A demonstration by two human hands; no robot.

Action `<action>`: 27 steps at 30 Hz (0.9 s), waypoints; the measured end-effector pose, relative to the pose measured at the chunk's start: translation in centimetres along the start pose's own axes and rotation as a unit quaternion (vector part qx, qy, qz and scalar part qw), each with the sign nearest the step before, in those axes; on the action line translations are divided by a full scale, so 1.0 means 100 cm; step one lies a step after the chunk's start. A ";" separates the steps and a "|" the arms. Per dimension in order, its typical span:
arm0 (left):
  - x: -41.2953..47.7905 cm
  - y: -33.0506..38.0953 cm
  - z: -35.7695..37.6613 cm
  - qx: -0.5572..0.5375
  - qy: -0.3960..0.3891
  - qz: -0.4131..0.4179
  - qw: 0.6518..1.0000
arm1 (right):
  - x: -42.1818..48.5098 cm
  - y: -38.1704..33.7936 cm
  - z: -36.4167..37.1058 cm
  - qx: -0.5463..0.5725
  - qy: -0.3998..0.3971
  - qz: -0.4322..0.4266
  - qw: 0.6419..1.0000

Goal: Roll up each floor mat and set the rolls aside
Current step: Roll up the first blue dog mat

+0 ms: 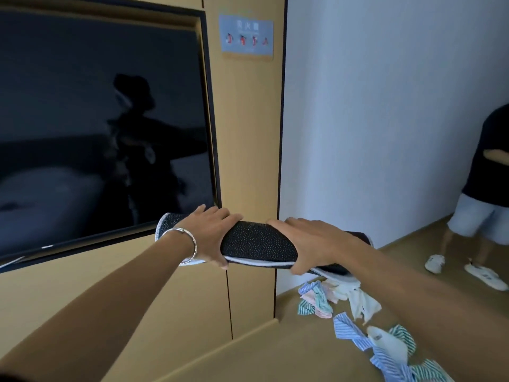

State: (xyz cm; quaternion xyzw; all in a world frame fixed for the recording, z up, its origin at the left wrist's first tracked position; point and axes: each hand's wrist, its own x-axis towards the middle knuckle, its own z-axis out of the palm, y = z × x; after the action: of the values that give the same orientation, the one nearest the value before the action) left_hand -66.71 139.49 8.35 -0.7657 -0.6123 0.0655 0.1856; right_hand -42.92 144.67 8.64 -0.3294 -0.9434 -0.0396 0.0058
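A rolled floor mat [259,244], black with fine white dots and a pale grey edge, is held up in the air in front of me, lying roughly level. My left hand [212,235] grips the roll near its left end, fingers over the top and thumb underneath; a silver bracelet sits on that wrist. My right hand [314,244] grips the roll toward its right end the same way. Both ends of the roll stick out past my hands.
A dark TV screen [96,119] is set in a tan wooden wall unit [248,133] on the left. Striped and pale cloths [358,312] lie scattered on the brown floor below. Another person [484,188] in dark shirt, pale shorts and white shoes stands at the right by the white wall.
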 end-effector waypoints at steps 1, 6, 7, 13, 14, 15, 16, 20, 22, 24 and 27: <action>0.013 0.003 0.004 -0.011 0.001 -0.001 1.000 | 0.006 0.015 0.004 0.001 -0.008 -0.004 1.000; 0.058 0.003 0.036 -0.081 -0.026 -0.032 0.996 | 0.046 0.071 0.032 0.038 -0.061 -0.018 0.997; 0.065 0.001 0.045 -0.086 -0.035 -0.038 0.995 | 0.057 0.078 0.040 0.049 -0.071 -0.023 0.996; 0.115 -0.017 0.108 -0.092 -0.090 -0.038 0.991 | 0.123 0.115 0.092 0.108 -0.129 -0.021 0.985; 0.125 -0.021 0.120 -0.097 -0.092 -0.034 0.991 | 0.135 0.122 0.100 0.111 -0.137 -0.017 0.984; 0.136 -0.025 0.132 -0.101 -0.093 -0.029 0.990 | 0.147 0.130 0.108 0.111 -0.143 -0.012 0.983; 0.148 -0.030 0.144 -0.106 -0.091 -0.025 0.990 | 0.160 0.139 0.114 0.111 -0.147 -0.006 0.983; 0.201 -0.054 0.187 -0.146 -0.079 -0.013 0.986 | 0.211 0.178 0.130 0.124 -0.170 0.030 0.977; 0.226 -0.063 0.206 -0.177 -0.083 -0.006 0.981 | 0.236 0.198 0.138 0.117 -0.191 0.045 0.973; 0.249 -0.067 0.225 -0.194 -0.087 0.000 0.977 | 0.257 0.214 0.152 0.098 -0.199 0.052 0.974; 0.271 -0.070 0.253 -0.229 -0.108 0.003 0.968 | 0.279 0.231 0.176 0.076 -0.206 0.056 0.974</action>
State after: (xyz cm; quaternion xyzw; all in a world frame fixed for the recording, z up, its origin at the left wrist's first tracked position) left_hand -74.86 172.02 -8.97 -0.7783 -0.6248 0.0063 -0.0617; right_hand -50.18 181.37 -6.22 -0.3818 -0.9045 0.1016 -0.1608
